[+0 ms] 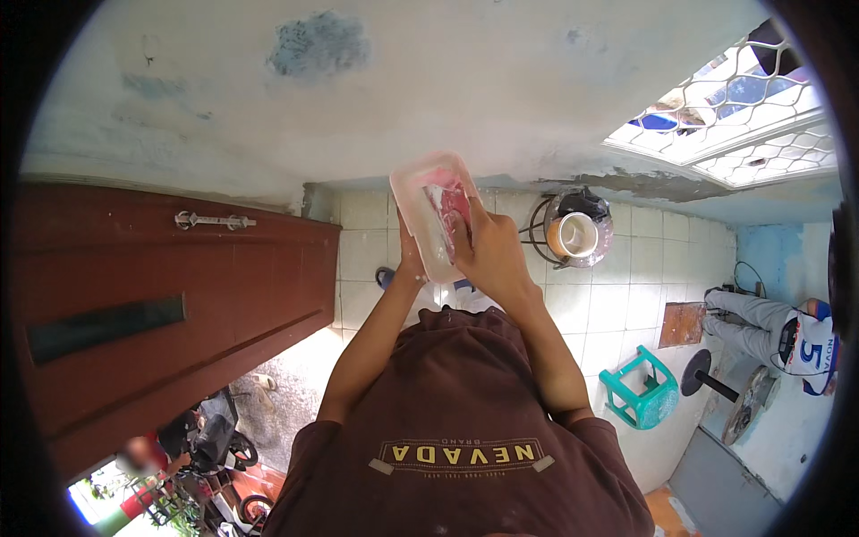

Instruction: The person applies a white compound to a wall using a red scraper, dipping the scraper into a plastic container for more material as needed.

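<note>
Up front at chest height, right hand [490, 255] is pressed into the open side of a clear plastic container [433, 213], fingers on a red-pink cloth [450, 208] inside it. Left hand [411, 255] grips the container from behind, at its lower left edge, holding it tilted over the tiled floor [617, 286]. Beyond: round stand with a white cup [574, 234], teal plastic stool [641, 387] at right, red-brown door [170, 304] at left, another person seated at far right.
</note>
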Demonstrator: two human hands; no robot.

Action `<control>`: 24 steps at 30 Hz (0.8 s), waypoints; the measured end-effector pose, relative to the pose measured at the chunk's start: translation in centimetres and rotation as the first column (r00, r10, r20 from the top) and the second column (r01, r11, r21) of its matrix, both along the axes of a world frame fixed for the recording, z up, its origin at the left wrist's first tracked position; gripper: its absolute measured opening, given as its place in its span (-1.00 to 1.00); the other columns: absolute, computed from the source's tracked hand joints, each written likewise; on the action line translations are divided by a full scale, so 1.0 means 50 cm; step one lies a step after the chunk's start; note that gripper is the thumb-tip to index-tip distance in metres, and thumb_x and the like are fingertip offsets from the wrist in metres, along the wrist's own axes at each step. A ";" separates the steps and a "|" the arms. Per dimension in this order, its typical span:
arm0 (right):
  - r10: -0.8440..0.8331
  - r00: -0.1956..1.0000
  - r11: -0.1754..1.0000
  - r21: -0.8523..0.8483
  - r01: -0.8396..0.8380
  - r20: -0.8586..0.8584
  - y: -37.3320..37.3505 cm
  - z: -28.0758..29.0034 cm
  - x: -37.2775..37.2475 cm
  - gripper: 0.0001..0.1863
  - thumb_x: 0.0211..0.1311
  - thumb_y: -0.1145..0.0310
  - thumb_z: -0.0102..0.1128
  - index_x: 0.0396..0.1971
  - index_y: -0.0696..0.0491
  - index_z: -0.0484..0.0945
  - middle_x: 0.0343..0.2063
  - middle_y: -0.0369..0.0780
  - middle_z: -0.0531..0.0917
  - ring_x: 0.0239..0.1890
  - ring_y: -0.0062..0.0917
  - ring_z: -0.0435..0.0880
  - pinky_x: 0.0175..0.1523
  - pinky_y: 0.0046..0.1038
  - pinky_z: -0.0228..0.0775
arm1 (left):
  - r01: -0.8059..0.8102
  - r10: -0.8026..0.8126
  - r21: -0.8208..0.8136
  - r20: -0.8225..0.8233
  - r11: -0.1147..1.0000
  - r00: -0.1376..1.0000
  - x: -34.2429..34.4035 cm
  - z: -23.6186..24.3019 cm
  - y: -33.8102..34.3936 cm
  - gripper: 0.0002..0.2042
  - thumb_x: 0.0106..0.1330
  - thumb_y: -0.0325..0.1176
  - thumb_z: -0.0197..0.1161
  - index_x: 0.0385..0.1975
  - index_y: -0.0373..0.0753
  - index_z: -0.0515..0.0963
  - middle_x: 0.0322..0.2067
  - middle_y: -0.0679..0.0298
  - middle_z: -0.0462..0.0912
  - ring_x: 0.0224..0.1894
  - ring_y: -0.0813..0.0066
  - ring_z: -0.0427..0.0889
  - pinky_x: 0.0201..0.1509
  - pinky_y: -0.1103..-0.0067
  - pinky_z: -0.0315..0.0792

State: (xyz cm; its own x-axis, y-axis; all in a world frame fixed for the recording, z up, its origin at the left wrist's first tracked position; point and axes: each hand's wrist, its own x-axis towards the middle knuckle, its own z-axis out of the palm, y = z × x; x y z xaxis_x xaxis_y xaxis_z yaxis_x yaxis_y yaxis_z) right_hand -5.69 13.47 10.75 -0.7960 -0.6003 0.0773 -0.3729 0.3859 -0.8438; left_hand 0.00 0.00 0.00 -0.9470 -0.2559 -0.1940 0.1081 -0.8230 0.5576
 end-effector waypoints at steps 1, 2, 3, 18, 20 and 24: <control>-0.009 0.999 0.999 0.033 0.008 0.038 0.001 0.002 -0.001 -0.38 0.28 0.45 0.12 0.30 0.31 0.20 -0.65 0.08 0.59 -0.60 0.00 0.62 -0.43 -0.12 0.45 | 0.006 -0.005 -0.004 0.012 1.000 1.000 0.002 -0.003 0.002 -0.30 0.48 0.29 -0.20 0.39 -0.13 0.22 0.22 0.14 0.48 0.20 0.26 0.56 0.23 0.32 0.57; -0.019 0.997 0.998 0.066 0.014 0.076 0.002 0.002 -0.001 -0.43 0.28 0.45 0.11 0.25 0.34 0.25 -0.66 0.08 0.59 -0.59 0.01 0.62 -0.43 -0.11 0.45 | 0.011 -0.011 -0.009 0.024 1.000 1.000 0.004 -0.007 0.003 -0.31 0.49 0.27 -0.20 0.39 -0.13 0.22 0.22 0.13 0.48 0.20 0.27 0.57 0.23 0.32 0.57; -0.019 0.999 0.997 0.073 0.016 0.046 0.003 -0.006 -0.007 -0.47 0.29 0.44 0.11 0.21 0.34 0.28 -0.64 0.08 0.59 -0.59 0.01 0.62 -0.43 -0.11 0.45 | 0.035 -0.035 0.002 -0.028 0.999 0.999 -0.009 -0.027 0.003 -0.32 0.48 0.25 -0.18 0.41 -0.11 0.19 0.27 0.13 0.43 0.26 0.23 0.50 0.31 0.30 0.49; -0.046 0.999 0.983 0.180 0.047 -0.012 -0.010 -0.077 -0.010 -0.56 0.27 0.42 0.14 0.08 0.34 0.36 -0.13 0.19 0.61 -0.35 0.10 0.67 -0.30 -0.02 0.50 | -0.004 0.004 -0.025 -0.003 1.000 1.000 -0.032 -0.036 0.019 -0.34 0.53 0.23 -0.27 0.40 -0.15 0.19 0.25 0.14 0.43 0.23 0.25 0.54 0.29 0.36 0.49; -0.068 0.997 0.984 0.168 0.063 0.024 -0.004 -0.108 -0.005 -0.55 0.26 0.43 0.14 0.09 0.33 0.36 -0.14 0.19 0.61 -0.34 0.12 0.66 -0.28 -0.01 0.49 | 0.033 -0.033 0.001 -0.023 0.999 0.999 -0.032 -0.045 0.015 -0.34 0.54 0.24 -0.29 0.40 -0.15 0.18 0.26 0.14 0.42 0.23 0.25 0.53 0.29 0.36 0.50; -0.095 0.995 0.991 0.093 0.094 0.000 -0.003 -0.133 -0.004 -0.65 0.26 0.34 0.17 -0.10 0.29 0.39 -0.47 0.17 0.62 -0.43 0.12 0.66 -0.30 0.04 0.50 | 0.050 -0.050 0.008 0.023 0.999 0.998 -0.037 -0.044 0.012 -0.32 0.53 0.27 -0.34 0.40 -0.15 0.18 0.26 0.10 0.42 0.21 0.25 0.56 0.25 0.36 0.54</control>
